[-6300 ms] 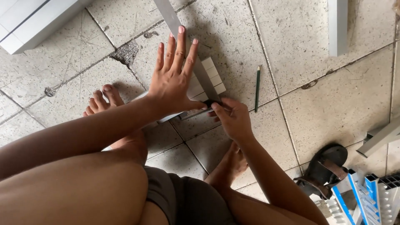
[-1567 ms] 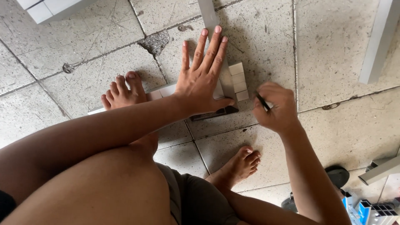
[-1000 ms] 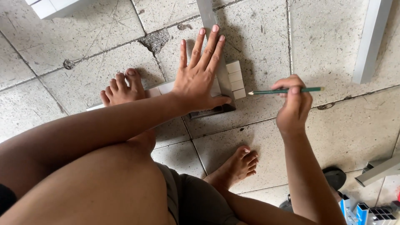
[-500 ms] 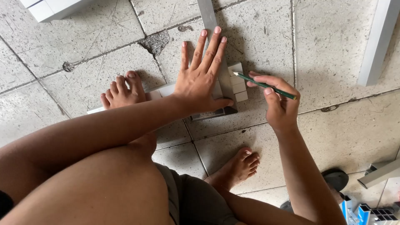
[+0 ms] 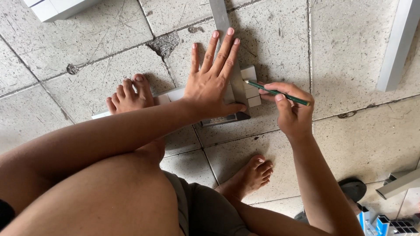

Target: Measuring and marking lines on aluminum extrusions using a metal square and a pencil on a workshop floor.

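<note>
Fingers point(image 5: 218, 50) of the left hand point(image 5: 212, 85) are spread flat, pressing a try square point(image 5: 234, 87) onto a pale profile point(image 5: 175, 94). A green pencil point(image 5: 278, 92) is pinched by the right hand point(image 5: 291, 109), tip at the profile; no line is visible yet. Cracked tiled floor point(image 5: 350, 52); aluminium sections nearby.

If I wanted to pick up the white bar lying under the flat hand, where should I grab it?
Probably at the free far end of the white bar, left of the bare foot. It is long, narrow and flat on the tiled floor, so pinch across its two long edges from above. The other end is pinned by the left hand and the square, near the right hand holding a green pencil.
</note>
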